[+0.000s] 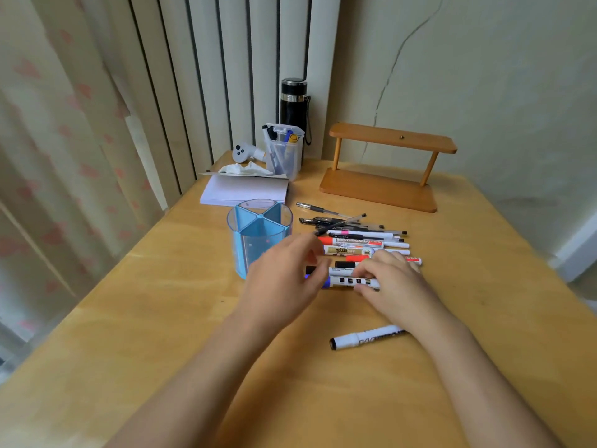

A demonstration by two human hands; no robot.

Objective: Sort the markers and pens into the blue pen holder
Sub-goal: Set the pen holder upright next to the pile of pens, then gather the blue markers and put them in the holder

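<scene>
Head view. Holder (260,234) stands upright on the table (161,318), just left of the markers (358,244), which lie in a flat row. Pens (339,221) lie beyond them.

Both hands are over the row's near edge.
- Right hand (392,286): thumb and fingertips pinch the barrel of the nearest one, the blue-capped marker (342,281).
- Left hand (284,276): close against the holder's near right side, fingers curled at the cap ends. Blurred, so the grip cannot be told.

A black-capped marker (365,339) lies apart, its far end under the right wrist.
</scene>
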